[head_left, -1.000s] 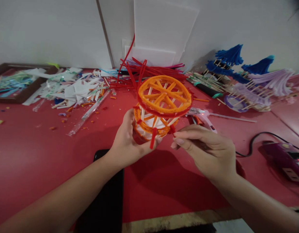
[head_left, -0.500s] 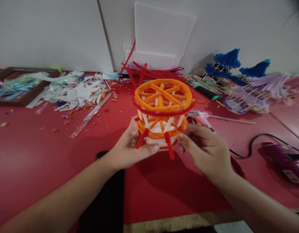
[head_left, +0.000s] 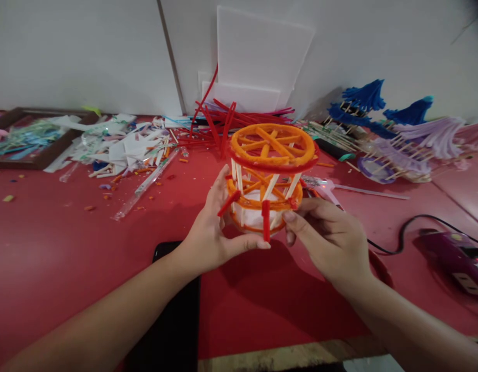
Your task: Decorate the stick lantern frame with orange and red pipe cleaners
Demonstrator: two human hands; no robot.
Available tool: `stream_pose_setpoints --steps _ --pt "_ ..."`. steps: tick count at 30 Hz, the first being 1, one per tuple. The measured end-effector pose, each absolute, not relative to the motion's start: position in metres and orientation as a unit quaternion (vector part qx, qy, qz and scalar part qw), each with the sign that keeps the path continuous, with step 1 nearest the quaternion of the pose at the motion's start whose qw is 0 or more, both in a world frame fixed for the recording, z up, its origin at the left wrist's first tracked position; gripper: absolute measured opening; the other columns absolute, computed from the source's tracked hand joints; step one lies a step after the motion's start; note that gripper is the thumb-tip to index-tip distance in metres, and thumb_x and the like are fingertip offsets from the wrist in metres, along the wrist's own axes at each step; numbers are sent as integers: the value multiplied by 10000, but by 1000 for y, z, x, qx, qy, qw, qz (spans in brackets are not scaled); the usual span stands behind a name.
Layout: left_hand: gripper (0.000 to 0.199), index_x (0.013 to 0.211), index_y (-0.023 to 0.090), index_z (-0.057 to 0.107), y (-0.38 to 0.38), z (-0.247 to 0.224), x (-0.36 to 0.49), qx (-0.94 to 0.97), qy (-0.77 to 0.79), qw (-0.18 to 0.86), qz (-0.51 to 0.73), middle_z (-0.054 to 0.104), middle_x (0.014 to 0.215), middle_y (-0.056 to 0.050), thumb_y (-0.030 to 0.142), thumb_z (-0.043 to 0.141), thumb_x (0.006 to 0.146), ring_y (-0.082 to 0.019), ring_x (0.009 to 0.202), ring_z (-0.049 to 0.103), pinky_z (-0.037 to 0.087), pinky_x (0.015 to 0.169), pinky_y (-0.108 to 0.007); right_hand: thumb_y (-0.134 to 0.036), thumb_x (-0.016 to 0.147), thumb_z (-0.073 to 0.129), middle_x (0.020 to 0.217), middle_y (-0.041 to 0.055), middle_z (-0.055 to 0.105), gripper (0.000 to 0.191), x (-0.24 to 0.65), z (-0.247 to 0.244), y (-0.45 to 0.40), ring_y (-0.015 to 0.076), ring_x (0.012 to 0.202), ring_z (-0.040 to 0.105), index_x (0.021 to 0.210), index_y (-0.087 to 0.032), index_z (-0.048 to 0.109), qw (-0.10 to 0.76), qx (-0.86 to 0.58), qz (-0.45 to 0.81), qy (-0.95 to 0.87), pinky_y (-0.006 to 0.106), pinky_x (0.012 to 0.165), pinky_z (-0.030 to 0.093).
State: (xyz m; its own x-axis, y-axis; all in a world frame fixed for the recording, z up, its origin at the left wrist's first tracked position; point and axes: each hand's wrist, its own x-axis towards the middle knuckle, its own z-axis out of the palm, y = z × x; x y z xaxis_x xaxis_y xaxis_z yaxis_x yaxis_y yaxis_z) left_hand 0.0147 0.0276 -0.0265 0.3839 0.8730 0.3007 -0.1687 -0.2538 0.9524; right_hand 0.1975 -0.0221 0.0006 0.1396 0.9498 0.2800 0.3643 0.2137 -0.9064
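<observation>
Both hands hold a round craft model (head_left: 264,202) above the red table. Orange pipe-cleaner rings with spokes form its top and middle, joined by pale wooden sticks, and white material fills the lower part. Short red pipe-cleaner pieces stick out from its middle ring, one slanting left and another hanging down in front. My left hand (head_left: 210,232) cups the model's left side, its thumb stretched along beneath the front. At the lower right edge, my right hand (head_left: 327,232) grips the model between thumb and fingers. Some fingertips are hidden behind it.
A pink glue gun (head_left: 326,188) lies behind my right hand. A purple power strip (head_left: 451,258) is at the right, a black phone (head_left: 169,310) at the front left. Red pipe cleaners (head_left: 242,121), scraps (head_left: 126,147) and blue (head_left: 363,95) and lilac (head_left: 428,137) models line the back.
The model has shifted slightly right and turned, its top leaning to the right. My left fingers and thumb have moved along its side, while my right hand has stayed nearly still.
</observation>
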Motion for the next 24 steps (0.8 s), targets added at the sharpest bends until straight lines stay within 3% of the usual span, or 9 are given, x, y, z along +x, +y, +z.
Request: stream_pose_setpoints --steps 1,3,6,9,13,16,19,24 --pt "835 1256 289 508 28 -26 14 643 278 538 468 627 1243 -87 259 892 515 -326 1194 574 498 972 -526 -252 833 633 583 -22 635 75 198 0 -23 91 440 588 801 -185 636 507 -549 294 -596 190 407 483" --pt "620 1099 255 628 28 -21 14 658 274 555 429 706 1082 -70 266 884 534 -315 1083 644 501 967 -530 -217 848 607 667 -7 676 76 198 -3 -26 103 503 632 906 -194 651 497 -520 300 -627 204 463 525" --pt "308 915 224 701 28 -14 13 647 281 587 396 750 913 -52 269 826 638 -278 907 709 551 910 -488 -152 850 586 883 17 717 278 199 -4 -29 126 701 696 1111 -240 623 457 -461 299 -700 244 625 580" --pt "281 938 210 708 28 -13 13 631 309 575 419 758 919 -57 264 798 677 -262 869 718 569 884 -455 -152 849 582 993 25 718 369 205 1 -26 145 835 698 1200 -265 587 408 -422 303 -751 272 726 575" --pt "285 977 206 701 32 -16 15 588 356 559 465 758 976 -50 285 774 713 -252 911 719 562 907 -450 -268 854 577 780 39 712 121 234 11 -12 148 648 651 864 -206 679 348 -568 150 -730 263 577 484" --pt "303 981 204 691 36 -17 15 561 365 558 491 754 1021 -49 284 784 704 -250 960 712 544 949 -448 -301 773 637 668 61 674 118 266 11 0 184 572 612 717 -197 631 199 -723 23 -661 287 508 387" --pt "358 1014 208 676 36 -17 15 544 387 558 493 748 1049 -58 285 797 686 -261 983 704 537 963 -456 -360 775 608 693 98 668 177 289 6 5 206 571 592 682 -217 561 87 -768 -4 -635 298 488 349" --pt "417 1047 220 668 32 -18 13 526 383 576 495 731 1100 -70 300 812 664 -274 1005 696 558 943 -426 -383 823 535 751 121 676 185 300 -4 10 225 623 612 737 -220 550 72 -780 42 -620 323 554 378"
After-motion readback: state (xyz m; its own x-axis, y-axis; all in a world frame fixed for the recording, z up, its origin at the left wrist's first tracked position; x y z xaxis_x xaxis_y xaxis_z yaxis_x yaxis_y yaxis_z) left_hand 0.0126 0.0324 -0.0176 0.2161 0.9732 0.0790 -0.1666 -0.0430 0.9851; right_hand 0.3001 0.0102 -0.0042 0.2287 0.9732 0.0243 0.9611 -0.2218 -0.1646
